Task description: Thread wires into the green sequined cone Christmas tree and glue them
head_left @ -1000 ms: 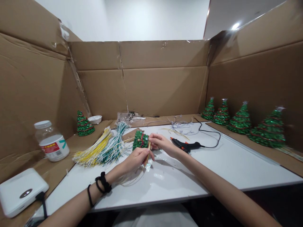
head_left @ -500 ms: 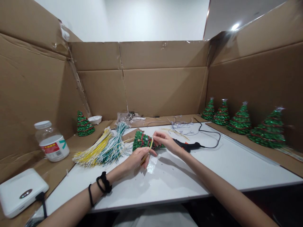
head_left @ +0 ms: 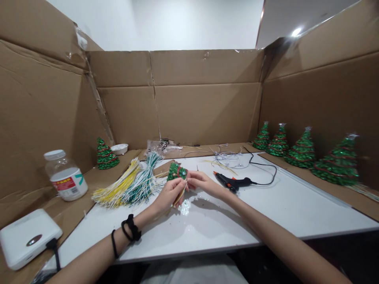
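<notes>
My left hand [head_left: 169, 194] is closed around a few thin yellow wires [head_left: 178, 198], which run down out of its fingers. The fingers of my right hand [head_left: 201, 183] are pinched together at the upper end of these wires, right against my left fingertips. Behind both hands a small green Christmas tree [head_left: 173, 172] with a red garland lies on its side, partly covered by them. Just below the hands, shiny clear bits [head_left: 185, 206] lie on the white tabletop [head_left: 225, 228].
A glue gun [head_left: 232, 182] with a black cord lies to the right. Bundles of yellow wires [head_left: 118, 187] and green wires [head_left: 145, 177] lie left. Finished trees [head_left: 300, 148] stand along the right. A plastic jar [head_left: 66, 177] and a white box [head_left: 29, 236] are at left. Cardboard walls [head_left: 207, 106] surround the table.
My right hand has come down and left, from the wires' raised upper end to my left fingertips. The glue gun's orange tip now shows. More of the tree is covered.
</notes>
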Motion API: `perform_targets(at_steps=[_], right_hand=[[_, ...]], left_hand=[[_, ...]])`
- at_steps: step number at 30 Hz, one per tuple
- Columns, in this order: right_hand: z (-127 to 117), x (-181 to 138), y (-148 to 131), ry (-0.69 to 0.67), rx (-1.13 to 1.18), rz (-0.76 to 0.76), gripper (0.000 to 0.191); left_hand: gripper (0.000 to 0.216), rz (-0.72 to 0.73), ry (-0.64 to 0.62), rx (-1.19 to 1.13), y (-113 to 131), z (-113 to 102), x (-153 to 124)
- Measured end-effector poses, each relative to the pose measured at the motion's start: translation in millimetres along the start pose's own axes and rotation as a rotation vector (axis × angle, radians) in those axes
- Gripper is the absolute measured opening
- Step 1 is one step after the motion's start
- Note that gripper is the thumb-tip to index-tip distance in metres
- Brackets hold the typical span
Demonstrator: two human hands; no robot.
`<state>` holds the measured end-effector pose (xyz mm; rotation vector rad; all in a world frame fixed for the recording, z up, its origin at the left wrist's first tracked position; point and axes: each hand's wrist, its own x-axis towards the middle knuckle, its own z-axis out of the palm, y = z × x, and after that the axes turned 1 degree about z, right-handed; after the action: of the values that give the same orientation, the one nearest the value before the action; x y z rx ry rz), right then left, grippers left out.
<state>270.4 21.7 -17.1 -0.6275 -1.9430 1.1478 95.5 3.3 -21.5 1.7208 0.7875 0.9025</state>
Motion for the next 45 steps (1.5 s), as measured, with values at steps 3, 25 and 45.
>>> perform_targets(at_steps=[3, 25, 45], right_hand=[[1, -1, -1, -0.014, -0.024, 0.004, 0.026], [-6, -4, -2, -0.059, -0.039, -0.004, 0.031], [12, -1, -7, 0.097, 0.022, -0.004, 0.036]], left_hand=[[0.032, -0.029, -0.038, -0.085, 0, 1, 0], [0.044, -0.087, -0.017, -0.159, -3, 10, -1], [0.041, 0.047, 0.181, -0.056, 0, 10, -4]])
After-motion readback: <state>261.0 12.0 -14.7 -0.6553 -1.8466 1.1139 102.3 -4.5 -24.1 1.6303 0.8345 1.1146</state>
